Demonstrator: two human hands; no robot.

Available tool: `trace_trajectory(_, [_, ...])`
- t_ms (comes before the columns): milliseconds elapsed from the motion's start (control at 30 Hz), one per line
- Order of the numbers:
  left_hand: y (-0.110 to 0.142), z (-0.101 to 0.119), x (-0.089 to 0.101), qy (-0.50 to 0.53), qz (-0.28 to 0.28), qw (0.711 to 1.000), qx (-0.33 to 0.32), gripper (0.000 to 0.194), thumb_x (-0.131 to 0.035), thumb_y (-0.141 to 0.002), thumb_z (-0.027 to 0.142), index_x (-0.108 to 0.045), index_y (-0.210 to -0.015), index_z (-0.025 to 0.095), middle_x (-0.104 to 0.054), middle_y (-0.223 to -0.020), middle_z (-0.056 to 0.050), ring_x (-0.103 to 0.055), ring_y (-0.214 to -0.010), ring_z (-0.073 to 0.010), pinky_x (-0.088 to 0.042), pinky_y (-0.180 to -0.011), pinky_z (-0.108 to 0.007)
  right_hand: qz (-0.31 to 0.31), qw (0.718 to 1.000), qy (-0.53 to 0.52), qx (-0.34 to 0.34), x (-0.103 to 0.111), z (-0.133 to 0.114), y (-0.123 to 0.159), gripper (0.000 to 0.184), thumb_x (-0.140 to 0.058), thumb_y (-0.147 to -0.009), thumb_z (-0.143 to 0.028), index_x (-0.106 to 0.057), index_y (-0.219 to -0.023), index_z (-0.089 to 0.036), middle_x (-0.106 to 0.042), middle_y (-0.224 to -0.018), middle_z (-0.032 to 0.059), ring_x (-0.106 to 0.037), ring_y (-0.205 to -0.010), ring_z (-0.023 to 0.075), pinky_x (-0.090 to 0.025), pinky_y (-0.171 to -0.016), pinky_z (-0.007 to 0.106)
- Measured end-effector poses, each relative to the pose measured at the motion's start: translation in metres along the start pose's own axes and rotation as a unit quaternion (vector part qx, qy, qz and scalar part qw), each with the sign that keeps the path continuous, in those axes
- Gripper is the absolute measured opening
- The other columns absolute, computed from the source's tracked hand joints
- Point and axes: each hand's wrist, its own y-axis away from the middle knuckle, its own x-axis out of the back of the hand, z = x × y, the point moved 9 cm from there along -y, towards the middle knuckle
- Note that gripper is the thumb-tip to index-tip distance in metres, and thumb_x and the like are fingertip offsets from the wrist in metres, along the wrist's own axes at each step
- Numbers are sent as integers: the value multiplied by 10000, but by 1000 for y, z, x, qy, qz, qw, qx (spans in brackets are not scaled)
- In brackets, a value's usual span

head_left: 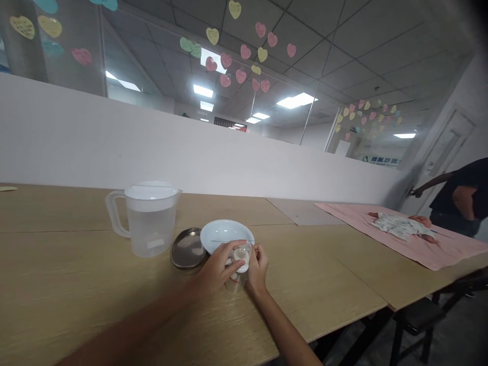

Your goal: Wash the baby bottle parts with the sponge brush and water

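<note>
Between my two hands is a clear baby bottle (234, 283) with a white ring and a clear dome at its top. My left hand (220, 262) curls around the left of the white ring, thumb in front and fingers over the dome. From the right side, my right hand (258, 265) closes its bent fingers on the top part; its fingertips are partly hidden. Just behind the hands stands a white bowl (213, 233), with a thin utensil lying in it. Left of the bowl is a round metal tray (186, 249).
A clear lidded pitcher (150, 223) of water stands at left. On the right, a baby doll (398, 225) in white clothes lies on a pink cloth (351, 216). Another person (463, 195) stands at the far right. A black stool (419, 315) is beside the table's front edge (343, 330).
</note>
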Motion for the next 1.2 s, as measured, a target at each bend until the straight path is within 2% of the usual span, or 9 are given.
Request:
trace_trajectory(167, [-4, 2, -2, 38, -48, 998, 5, 418, -513, -858, 330, -475, -1262, 233, -578, -1223, -59, -549, -1082, -218, -448, -941, -355, -15, 1000, -25, -9, -3, 2, -1, 369, -556, -780, -502, -411, -628, -200, -350, -546, -77, -327, -514, 78, -337, -504, 195])
trace_trajectory(400, [-3, 3, -2, -21, -30, 999, -15, 406, -505, -859, 330, -496, -1261, 271, -568, -1240, -62, -517, -1137, -240, -404, -986, -379, -36, 998, -44, -29, -6, 9, -3, 342, -591, -746, -486, -429, -643, -202, -390, -556, -73, -365, -525, 88, -352, -507, 204])
trace_trajectory(533, [-4, -3, 1, 62, -8, 997, 52, 555, -588, -799, 347, -414, -1319, 259, -606, -1186, -69, -576, -1062, -229, -448, -934, -359, -48, 998, -35, -21, -8, 10, -5, 340, -584, -760, -482, -437, -642, -199, -387, -560, -73, -349, -531, 86, -341, -517, 202])
trace_trajectory(667, [-12, -19, 12, 210, 57, 965, 148, 605, -539, -815, 462, -358, -1324, 189, -647, -1109, -108, -641, -941, -214, -502, -834, -350, -43, 999, -15, -16, -6, 12, -7, 375, -552, -785, -511, -417, -628, -198, -353, -548, -75, -311, -524, 82, -302, -495, 198])
trace_trajectory(733, [-17, -22, 23, 224, 86, 957, 162, 607, -567, -792, 471, -390, -1289, 171, -652, -1102, -118, -640, -951, -226, -506, -826, -365, -43, 999, -11, -16, -7, 14, -8, 386, -546, -788, -519, -414, -621, -198, -342, -540, -76, -304, -518, 81, -292, -491, 199])
trace_trajectory(800, [-21, -17, 39, 157, 109, 972, 133, 573, -637, -741, 414, -460, -1230, 172, -638, -1142, -114, -611, -1019, -241, -485, -872, -380, -44, 999, -4, -14, -6, 14, -9, 389, -543, -790, -523, -419, -619, -196, -344, -538, -76, -304, -515, 80, -291, -494, 202])
trace_trajectory(933, [-22, -7, 60, -118, 138, 982, 56, 431, -624, -739, 260, -564, -1163, 215, -612, -1200, -63, -534, -1122, -255, -390, -992, -422, -47, 999, 8, -12, -6, 14, -9, 393, -539, -791, -530, -420, -622, -196, -342, -532, -76, -307, -514, 83, -286, -489, 204])
trace_trajectory(1033, [-21, -23, 44, -257, 68, 963, 42, 454, -567, -728, 143, -585, -1171, 241, -610, -1210, -45, -492, -1165, -274, -345, -1015, -457, -46, 999, 11, -6, -5, 14, -9, 397, -535, -794, -531, -415, -620, -195, -342, -533, -75, -310, -516, 83, -285, -487, 203])
trace_trajectory(1200, [-17, -50, 21, -294, -40, 953, 54, 570, -492, -707, 71, -538, -1257, 214, -554, -1298, -65, -472, -1196, -247, -336, -1023, -416, -45, 999, 22, 7, -4, 15, -10, 387, -525, -807, -518, -411, -628, -194, -344, -536, -73, -315, -516, 81, -296, -487, 201])
